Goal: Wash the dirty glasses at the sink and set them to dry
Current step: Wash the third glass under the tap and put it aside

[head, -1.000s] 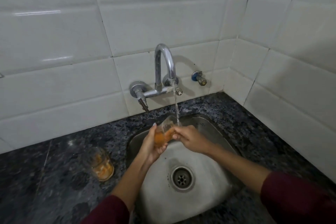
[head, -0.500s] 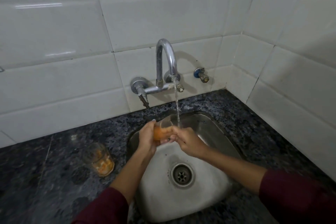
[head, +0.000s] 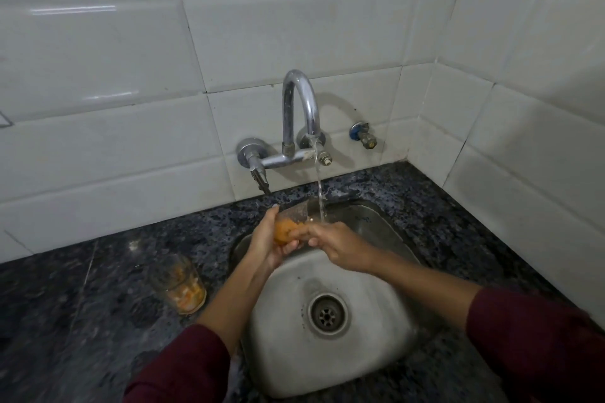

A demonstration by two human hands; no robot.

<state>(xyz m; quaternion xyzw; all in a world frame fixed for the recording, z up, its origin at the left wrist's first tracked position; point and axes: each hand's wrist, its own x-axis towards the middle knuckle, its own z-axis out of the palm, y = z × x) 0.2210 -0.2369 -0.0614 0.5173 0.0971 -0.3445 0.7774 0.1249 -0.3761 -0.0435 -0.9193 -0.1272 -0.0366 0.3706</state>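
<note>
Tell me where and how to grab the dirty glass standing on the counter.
Grip the clear drinking glass with orange residue around its upper wall, coming from its right, the sink side. It stands upright, the dark granite counter bare around it.

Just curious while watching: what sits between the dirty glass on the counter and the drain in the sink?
In the head view, the left forearm crosses between the glass on the counter and the drain.

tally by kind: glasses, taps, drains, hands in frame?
Glasses: 2, one held under the water, one on the counter
Taps: 1
Drains: 1
Hands: 2, left hand, right hand
Total: 6
</note>
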